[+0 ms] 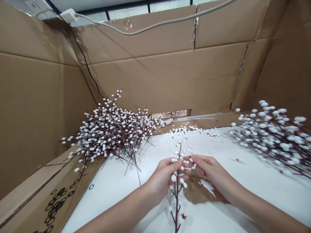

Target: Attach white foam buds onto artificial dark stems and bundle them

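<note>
My left hand (164, 178) grips the dark stem of an artificial branch (177, 197) with white foam berries, and the stem runs up and down past the fingers. My right hand (206, 166) comes in from the right, with its thumb and forefinger pinched on a white berry (191, 159) near the stem. Loose white berries (182, 131) lie scattered on the white sheet (116, 204) beyond my hands. A heap of berry branches (109, 136) lies to the left, and another bunch (272, 139) lies to the right.
Cardboard walls (155, 77) surround the work surface on the left and at the back. Black rubber rings (54, 207) lie on a cardboard flap at the lower left. A white-and-orange tool (168, 122) and clear rods (199, 116) lie at the back. A pale cable (155, 24) hangs overhead.
</note>
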`<state>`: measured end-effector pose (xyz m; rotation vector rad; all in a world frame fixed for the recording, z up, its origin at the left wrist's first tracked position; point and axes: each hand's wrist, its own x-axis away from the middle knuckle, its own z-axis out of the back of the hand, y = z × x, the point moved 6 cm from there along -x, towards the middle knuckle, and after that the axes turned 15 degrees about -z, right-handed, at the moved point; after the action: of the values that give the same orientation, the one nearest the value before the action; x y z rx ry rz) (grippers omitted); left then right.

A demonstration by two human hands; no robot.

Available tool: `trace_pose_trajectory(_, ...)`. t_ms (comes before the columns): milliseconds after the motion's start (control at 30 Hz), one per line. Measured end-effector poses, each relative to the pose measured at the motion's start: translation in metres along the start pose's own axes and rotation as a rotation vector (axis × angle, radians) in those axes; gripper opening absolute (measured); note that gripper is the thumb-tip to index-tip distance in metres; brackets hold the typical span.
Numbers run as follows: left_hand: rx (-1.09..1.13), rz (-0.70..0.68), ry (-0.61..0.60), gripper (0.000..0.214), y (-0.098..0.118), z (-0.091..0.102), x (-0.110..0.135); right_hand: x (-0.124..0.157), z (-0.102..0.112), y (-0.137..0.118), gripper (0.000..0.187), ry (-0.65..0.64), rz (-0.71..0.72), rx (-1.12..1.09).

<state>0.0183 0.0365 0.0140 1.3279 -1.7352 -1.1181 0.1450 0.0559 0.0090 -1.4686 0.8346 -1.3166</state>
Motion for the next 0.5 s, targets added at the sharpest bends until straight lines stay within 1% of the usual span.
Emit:
trace_pose_trajectory(133, 0.026, -0.003, -0.001, 0.019, -0.001, 0.0, 0.001, 0.002, 0.002, -0.002, 0.051, 0.019, -0.036, -0.029)
trace_pose_trajectory(267, 0.02, 0.014, 0.01, 0.022, 0.0, 0.001, 0.001, 0.007, 0.004, -0.01, 0.055, 0.039, 0.006, -0.075)
trace_pose_trajectory(400, 0.017, -0.015, -0.006, 0.025, 0.004, -0.001, 0.001, 0.006, -0.001, -0.01, 0.044, -0.046, 0.025, -0.08)
trace_pose_trajectory(500, 0.009, -0.054, -0.017, 0.024, 0.006, -0.002, 0.002, 0.003, -0.001, -0.008, 0.04, -0.071, 0.018, -0.152)
